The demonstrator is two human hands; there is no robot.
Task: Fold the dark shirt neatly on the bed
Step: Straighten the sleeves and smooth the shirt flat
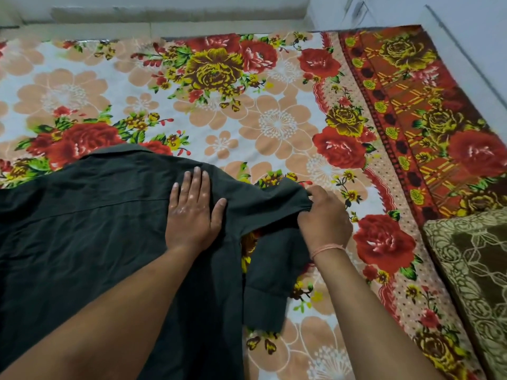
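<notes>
Left hand flat on the dark shirt — right hand pinching its sleeve.

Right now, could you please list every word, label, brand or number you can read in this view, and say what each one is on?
None can be read.
Dark green collared cotton shirt: no label or print showing.
Floral printed bedsheet: flowers only, no lettering.
Olive patterned cushion: pattern only.
Thin pink thread wristband: plain.

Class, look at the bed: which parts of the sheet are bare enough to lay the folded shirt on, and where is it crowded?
Free: the floral sheet beyond the shirt's collar, up to the far edge, and the red border strip at right. Crowded: the near left, covered by the dark shirt, both hands, and the brown cushion.
</notes>
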